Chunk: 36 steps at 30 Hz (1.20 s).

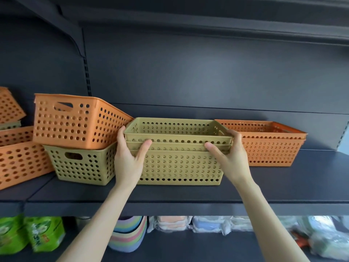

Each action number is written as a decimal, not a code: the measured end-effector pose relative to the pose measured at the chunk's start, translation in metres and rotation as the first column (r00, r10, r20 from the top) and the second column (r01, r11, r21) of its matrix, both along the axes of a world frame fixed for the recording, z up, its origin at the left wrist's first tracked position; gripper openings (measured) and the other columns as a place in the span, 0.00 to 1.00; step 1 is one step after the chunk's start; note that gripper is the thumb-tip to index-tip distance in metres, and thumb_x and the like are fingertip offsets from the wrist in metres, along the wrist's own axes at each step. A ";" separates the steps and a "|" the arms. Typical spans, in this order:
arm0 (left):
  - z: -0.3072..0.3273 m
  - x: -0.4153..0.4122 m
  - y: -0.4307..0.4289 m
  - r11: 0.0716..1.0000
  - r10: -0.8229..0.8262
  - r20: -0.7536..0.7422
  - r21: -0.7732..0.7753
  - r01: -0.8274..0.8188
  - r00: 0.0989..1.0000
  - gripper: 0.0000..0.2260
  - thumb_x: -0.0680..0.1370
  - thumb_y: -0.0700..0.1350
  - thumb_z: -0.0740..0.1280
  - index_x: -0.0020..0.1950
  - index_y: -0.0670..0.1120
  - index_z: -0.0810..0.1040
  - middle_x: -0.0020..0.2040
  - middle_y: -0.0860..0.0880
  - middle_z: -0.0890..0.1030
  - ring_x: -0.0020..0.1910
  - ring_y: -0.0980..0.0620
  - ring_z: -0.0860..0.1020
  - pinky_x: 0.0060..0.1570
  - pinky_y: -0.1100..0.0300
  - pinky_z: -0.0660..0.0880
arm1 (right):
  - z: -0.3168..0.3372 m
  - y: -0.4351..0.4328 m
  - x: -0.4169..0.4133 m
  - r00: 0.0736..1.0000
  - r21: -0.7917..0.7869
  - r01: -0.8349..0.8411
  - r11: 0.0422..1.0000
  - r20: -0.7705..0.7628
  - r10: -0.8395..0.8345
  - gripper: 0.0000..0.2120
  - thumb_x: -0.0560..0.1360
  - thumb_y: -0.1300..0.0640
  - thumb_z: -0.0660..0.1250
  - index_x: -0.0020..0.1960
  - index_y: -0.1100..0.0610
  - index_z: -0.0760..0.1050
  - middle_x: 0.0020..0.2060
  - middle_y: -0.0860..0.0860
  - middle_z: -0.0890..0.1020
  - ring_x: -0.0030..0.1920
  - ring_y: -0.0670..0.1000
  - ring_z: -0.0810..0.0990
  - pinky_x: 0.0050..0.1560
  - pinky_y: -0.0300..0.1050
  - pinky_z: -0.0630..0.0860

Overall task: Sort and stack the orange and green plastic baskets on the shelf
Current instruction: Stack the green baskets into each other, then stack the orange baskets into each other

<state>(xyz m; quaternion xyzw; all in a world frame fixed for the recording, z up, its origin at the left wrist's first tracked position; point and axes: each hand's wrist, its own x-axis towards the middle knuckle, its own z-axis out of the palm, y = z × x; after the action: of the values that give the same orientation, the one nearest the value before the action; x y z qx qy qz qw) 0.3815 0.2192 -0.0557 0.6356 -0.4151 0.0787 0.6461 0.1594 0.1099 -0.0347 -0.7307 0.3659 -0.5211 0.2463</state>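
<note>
We are gripping the green stack [179, 154] on the shelf [283, 186]: left hand [130, 157] and right hand [229, 157] are clamping its ends; it comprises seemingly three baskets.

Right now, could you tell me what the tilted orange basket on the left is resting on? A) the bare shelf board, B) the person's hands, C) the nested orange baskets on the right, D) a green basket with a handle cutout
D: the tilted orange basket sits on the rim of a green basket with a handle cutout, while both hands grip the nested green stack beside it.
</note>
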 end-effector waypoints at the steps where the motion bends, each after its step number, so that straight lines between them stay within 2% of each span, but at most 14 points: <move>1: 0.002 -0.001 0.003 0.999 0.039 0.030 0.033 -0.040 0.999 0.38 0.71 0.61 0.65 0.75 0.46 0.57 0.70 0.45 0.70 0.67 0.45 0.70 0.62 0.57 0.66 | 0.001 0.000 -0.001 0.998 -0.025 0.039 0.999 -0.049 -0.040 0.34 0.66 0.37 0.70 0.65 0.50 0.63 0.61 0.49 0.74 0.59 0.50 0.75 0.56 0.54 0.75; 5: 0.014 -0.003 0.015 0.958 0.217 0.185 0.147 -0.245 0.959 0.37 0.72 0.61 0.66 0.74 0.41 0.61 0.70 0.42 0.71 0.67 0.41 0.70 0.64 0.50 0.67 | 0.006 0.005 -0.003 0.969 -0.109 0.132 0.985 -0.195 -0.151 0.36 0.68 0.34 0.66 0.68 0.55 0.65 0.69 0.52 0.69 0.67 0.55 0.69 0.62 0.57 0.71; 8: 0.017 -0.001 0.026 0.922 0.265 0.284 0.206 -0.329 0.922 0.33 0.74 0.60 0.65 0.71 0.40 0.65 0.62 0.40 0.78 0.57 0.39 0.78 0.55 0.46 0.75 | 0.009 0.014 -0.007 0.954 -0.197 0.142 0.970 -0.234 -0.187 0.30 0.72 0.41 0.67 0.67 0.59 0.69 0.71 0.54 0.68 0.70 0.56 0.65 0.66 0.51 0.64; 10: 0.019 0.000 0.037 0.910 0.283 0.345 0.199 -0.364 0.895 0.27 0.75 0.58 0.65 0.66 0.42 0.71 0.55 0.42 0.81 0.47 0.42 0.80 0.45 0.50 0.77 | 0.012 0.022 -0.010 0.955 -0.235 0.120 0.965 -0.238 -0.177 0.26 0.74 0.44 0.67 0.65 0.59 0.72 0.70 0.54 0.69 0.69 0.56 0.66 0.66 0.52 0.64; 12: 0.022 -0.001 0.050 0.914 0.296 0.394 0.147 -0.377 0.870 0.18 0.76 0.56 0.65 0.57 0.43 0.78 0.49 0.45 0.82 0.40 0.47 0.79 0.37 0.57 0.72 | 0.015 0.030 -0.010 0.964 -0.259 0.088 0.962 -0.220 -0.147 0.19 0.75 0.48 0.67 0.59 0.58 0.76 0.67 0.53 0.73 0.67 0.57 0.69 0.66 0.57 0.66; 14: 0.026 0.001 0.064 0.915 0.315 0.426 0.101 -0.391 0.848 0.12 0.76 0.52 0.66 0.48 0.44 0.81 0.44 0.47 0.83 0.36 0.50 0.78 0.34 0.59 0.70 | 0.019 0.039 -0.004 0.976 -0.289 0.071 0.955 -0.177 -0.126 0.13 0.75 0.51 0.67 0.54 0.59 0.78 0.62 0.54 0.77 0.65 0.58 0.72 0.64 0.59 0.67; 16: 0.032 0.007 0.077 0.918 0.329 0.431 0.065 -0.392 0.840 0.08 0.76 0.49 0.67 0.45 0.45 0.81 0.41 0.48 0.83 0.36 0.49 0.79 0.36 0.57 0.74 | 0.023 0.049 0.005 0.984 -0.326 0.055 0.944 -0.142 -0.107 0.10 0.75 0.54 0.68 0.51 0.60 0.79 0.56 0.54 0.80 0.61 0.58 0.75 0.62 0.55 0.68; 18: 0.037 0.019 0.088 0.920 0.347 0.415 0.024 -0.392 0.841 0.07 0.76 0.47 0.67 0.44 0.45 0.81 0.42 0.48 0.83 0.38 0.49 0.80 0.38 0.57 0.75 | 0.030 0.059 0.016 0.991 -0.334 0.015 0.942 -0.124 -0.060 0.09 0.75 0.55 0.67 0.50 0.59 0.79 0.52 0.53 0.82 0.57 0.56 0.77 0.56 0.47 0.68; 22: 0.046 0.053 0.104 0.927 0.359 0.344 -0.022 -0.375 0.868 0.06 0.75 0.46 0.68 0.48 0.45 0.81 0.46 0.48 0.82 0.42 0.50 0.80 0.44 0.53 0.77 | 0.045 0.081 0.053 0.992 -0.329 -0.100 0.939 -0.106 0.069 0.08 0.76 0.54 0.66 0.51 0.57 0.79 0.49 0.49 0.82 0.53 0.49 0.78 0.54 0.42 0.70; 25: 0.051 0.084 0.110 0.933 0.349 0.327 -0.041 -0.356 0.878 0.08 0.75 0.46 0.69 0.51 0.44 0.80 0.50 0.50 0.78 0.47 0.49 0.79 0.50 0.51 0.76 | 0.052 0.096 0.093 0.980 -0.329 -0.192 0.925 -0.113 0.163 0.08 0.76 0.53 0.66 0.52 0.56 0.78 0.47 0.46 0.81 0.52 0.45 0.77 0.53 0.39 0.70; 29: 0.052 0.129 0.116 0.948 0.319 0.243 -0.097 -0.304 0.916 0.15 0.74 0.46 0.70 0.59 0.43 0.76 0.54 0.52 0.71 0.55 0.50 0.74 0.57 0.53 0.72 | 0.055 0.111 0.156 0.965 -0.285 -0.261 0.922 -0.080 0.249 0.09 0.76 0.52 0.67 0.54 0.54 0.77 0.47 0.42 0.79 0.48 0.36 0.75 0.50 0.24 0.66; 31: 0.050 0.154 0.118 0.960 0.277 0.166 -0.080 -0.267 0.947 0.20 0.73 0.48 0.71 0.63 0.45 0.72 0.59 0.50 0.70 0.59 0.51 0.71 0.59 0.54 0.69 | 0.058 0.117 0.187 0.961 -0.271 -0.275 0.923 -0.042 0.274 0.11 0.75 0.52 0.67 0.57 0.52 0.75 0.50 0.42 0.78 0.51 0.38 0.74 0.53 0.29 0.67; 34: 0.052 0.189 0.121 0.989 0.145 0.021 -0.022 -0.144 0.989 0.28 0.72 0.52 0.71 0.69 0.47 0.66 0.67 0.48 0.68 0.63 0.54 0.68 0.61 0.56 0.67 | 0.064 0.127 0.230 0.958 -0.289 -0.283 0.914 -0.032 0.286 0.20 0.75 0.49 0.67 0.64 0.50 0.70 0.59 0.44 0.75 0.62 0.47 0.71 0.62 0.43 0.67; 36: 0.058 0.206 0.118 0.999 0.032 -0.055 -0.001 -0.032 0.998 0.31 0.72 0.54 0.71 0.71 0.49 0.62 0.69 0.49 0.67 0.65 0.54 0.68 0.62 0.55 0.67 | 0.069 0.131 0.252 0.964 -0.288 -0.264 0.920 -0.041 0.264 0.25 0.74 0.47 0.67 0.68 0.49 0.66 0.63 0.46 0.73 0.64 0.49 0.69 0.63 0.46 0.67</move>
<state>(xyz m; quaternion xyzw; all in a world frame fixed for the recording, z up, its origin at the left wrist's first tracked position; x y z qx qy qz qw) 0.5876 0.3370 0.0021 0.6437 -0.3867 0.0719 0.6565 0.4110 0.2414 0.0339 -0.8020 0.1836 -0.5307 0.2038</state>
